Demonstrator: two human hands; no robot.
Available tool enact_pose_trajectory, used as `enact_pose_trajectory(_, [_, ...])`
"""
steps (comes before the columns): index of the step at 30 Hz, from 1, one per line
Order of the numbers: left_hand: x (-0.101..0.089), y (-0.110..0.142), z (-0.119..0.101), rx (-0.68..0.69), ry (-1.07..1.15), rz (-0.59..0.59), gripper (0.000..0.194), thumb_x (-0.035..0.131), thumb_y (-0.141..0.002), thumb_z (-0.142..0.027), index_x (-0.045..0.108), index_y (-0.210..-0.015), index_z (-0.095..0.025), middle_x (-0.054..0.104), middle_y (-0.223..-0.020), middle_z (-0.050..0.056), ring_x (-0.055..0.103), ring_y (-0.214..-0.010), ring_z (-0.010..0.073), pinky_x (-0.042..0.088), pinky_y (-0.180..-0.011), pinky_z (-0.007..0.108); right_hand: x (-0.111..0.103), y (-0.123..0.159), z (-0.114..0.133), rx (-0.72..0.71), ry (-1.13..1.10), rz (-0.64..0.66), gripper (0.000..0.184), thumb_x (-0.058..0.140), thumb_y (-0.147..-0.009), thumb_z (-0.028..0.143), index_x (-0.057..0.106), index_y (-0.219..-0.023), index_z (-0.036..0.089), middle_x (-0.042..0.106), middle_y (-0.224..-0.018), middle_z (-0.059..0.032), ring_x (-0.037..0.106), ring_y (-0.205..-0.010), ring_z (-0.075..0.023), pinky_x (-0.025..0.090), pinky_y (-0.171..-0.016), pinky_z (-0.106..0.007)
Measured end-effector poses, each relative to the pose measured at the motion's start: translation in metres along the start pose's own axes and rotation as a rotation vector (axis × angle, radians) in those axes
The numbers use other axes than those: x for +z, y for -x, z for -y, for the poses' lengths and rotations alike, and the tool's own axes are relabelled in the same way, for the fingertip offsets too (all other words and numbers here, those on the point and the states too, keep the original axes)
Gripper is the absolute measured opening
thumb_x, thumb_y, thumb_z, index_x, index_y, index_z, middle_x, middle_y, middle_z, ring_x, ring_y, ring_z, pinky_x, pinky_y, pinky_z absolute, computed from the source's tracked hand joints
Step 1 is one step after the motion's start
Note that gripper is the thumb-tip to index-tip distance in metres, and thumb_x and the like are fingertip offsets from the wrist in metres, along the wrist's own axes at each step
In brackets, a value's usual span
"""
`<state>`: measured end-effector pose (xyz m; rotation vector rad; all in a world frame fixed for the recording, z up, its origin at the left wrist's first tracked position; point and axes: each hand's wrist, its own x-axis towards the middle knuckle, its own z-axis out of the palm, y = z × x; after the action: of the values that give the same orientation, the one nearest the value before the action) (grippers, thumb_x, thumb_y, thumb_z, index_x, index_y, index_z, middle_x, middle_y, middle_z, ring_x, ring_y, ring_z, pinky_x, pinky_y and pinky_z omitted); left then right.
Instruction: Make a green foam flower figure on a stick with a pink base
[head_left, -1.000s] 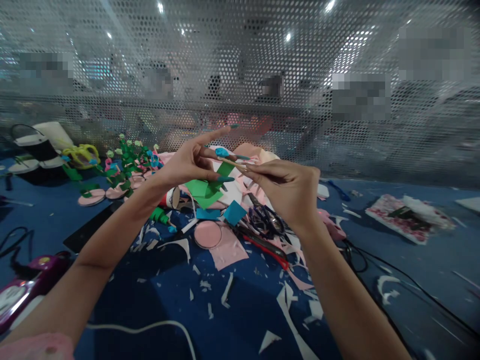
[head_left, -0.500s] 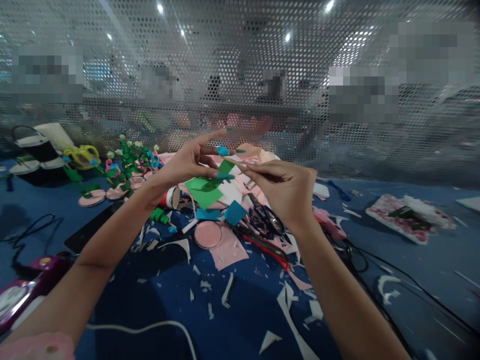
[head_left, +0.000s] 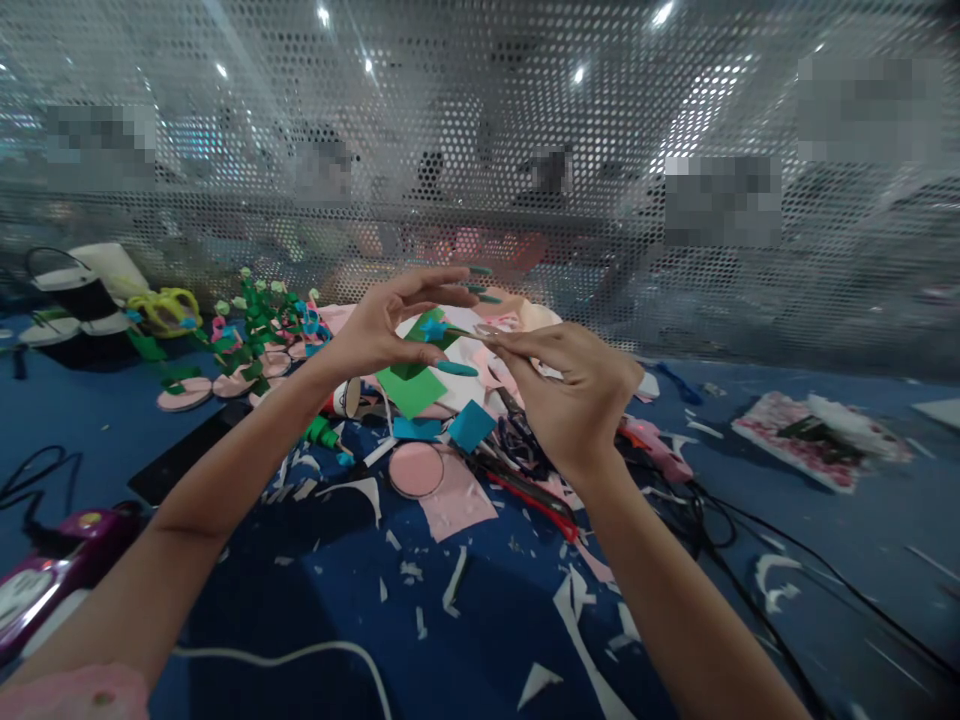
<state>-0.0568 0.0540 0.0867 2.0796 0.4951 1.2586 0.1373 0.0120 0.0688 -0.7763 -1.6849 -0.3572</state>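
My right hand [head_left: 571, 385] pinches a thin stick [head_left: 466, 333] between thumb and fingertips. At the stick's left end is a small blue paper flower [head_left: 433, 328]. My left hand [head_left: 405, 315], with long teal nails, is open around the flower, its thumb below and its fingers above; whether it touches the flower I cannot tell. Beneath both hands lie green paper [head_left: 412, 390], blue paper squares [head_left: 471, 426] and white sheets. Nearer to me are a round pink disc [head_left: 416, 470] and a red and black cutter [head_left: 536, 495].
Green paper plants on pink bases [head_left: 184, 393] stand at the left, near yellow-handled scissors [head_left: 169, 310]. A purple device [head_left: 82, 545] sits at the left edge. A pink glue gun [head_left: 660, 450] with black cable lies at the right. White scraps litter the blue table [head_left: 315, 600] before a perforated metal screen [head_left: 480, 120].
My left fingers have come off the blue flower and spread apart, the upper ones lifting above it. The flower now sits slightly lower and further left, on the stick in my right hand.
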Motion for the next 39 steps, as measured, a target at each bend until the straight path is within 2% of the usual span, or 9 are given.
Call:
enact_pose_trajectory(7, [0.01,0.002,-0.011,0.056,-0.093,-0.017,0.075,0.084,-0.048,-0.031,0.058,-0.117,-0.021,0.062,-0.117,0.011,0.054,-0.115,0.0268,0.04,-0.101,0.038,0.006,0.004,0.001,-0.003,0.061,-0.089,0.014,0.063,-0.078,0.021,0.071,-0.069,0.028,0.069,-0.063,0.0005,0.063,-0.06,-0.0148,0.048,-0.056,-0.028])
enact_pose_trajectory(13, [0.01,0.0,-0.004,0.073,-0.15,-0.095,0.065,0.079,-0.058,-0.031,0.056,-0.119,-0.02,0.063,-0.116,0.011,0.056,-0.113,0.0248,0.045,-0.095,0.034,0.011,0.008,0.001,0.095,-0.002,-0.065,0.01,0.064,-0.076,0.018,0.07,-0.069,0.022,0.067,-0.064,-0.0014,0.059,-0.056,-0.0129,0.046,-0.053,-0.026])
enact_pose_trajectory(18, [0.01,0.0,-0.003,-0.037,-0.172,-0.115,0.049,0.076,-0.063,-0.028,0.061,-0.109,-0.017,0.067,-0.107,0.009,0.064,-0.094,0.0192,0.052,-0.08,0.026,0.014,0.01,0.0,0.15,-0.059,-0.017,0.008,0.064,-0.074,0.016,0.07,-0.07,0.021,0.066,-0.062,-0.0004,0.058,-0.055,-0.0123,0.045,-0.051,-0.025])
enact_pose_trajectory(23, [0.01,0.0,-0.003,-0.047,-0.082,-0.139,0.052,0.079,-0.058,-0.024,0.062,-0.106,-0.015,0.066,-0.107,0.009,0.066,-0.089,0.0182,0.053,-0.08,0.026,0.013,0.009,-0.001,0.235,-0.101,0.04,0.006,0.065,-0.072,0.019,0.071,-0.071,0.022,0.069,-0.066,-0.0006,0.06,-0.056,-0.0128,0.047,-0.054,-0.025])
enact_pose_trajectory(31, [0.009,0.0,-0.005,-0.146,-0.003,-0.145,0.062,0.079,-0.058,-0.021,0.055,-0.115,-0.014,0.069,-0.085,0.005,0.068,-0.082,0.0185,0.054,-0.071,0.024,0.011,0.006,-0.003,0.256,-0.143,0.055,0.007,0.069,-0.07,0.018,0.074,-0.075,0.021,0.071,-0.068,-0.0017,0.063,-0.058,-0.0132,0.048,-0.053,-0.024])
enact_pose_trajectory(39, [0.005,-0.001,-0.005,-0.176,-0.023,-0.153,0.066,0.08,-0.057,-0.026,0.055,-0.116,-0.012,0.07,-0.078,0.006,0.069,-0.079,0.0196,0.054,-0.067,0.023,0.009,0.008,-0.005,0.417,-0.351,0.168,0.011,0.07,-0.071,0.026,0.074,-0.08,0.021,0.073,-0.074,-0.0018,0.067,-0.061,-0.016,0.054,-0.058,-0.028])
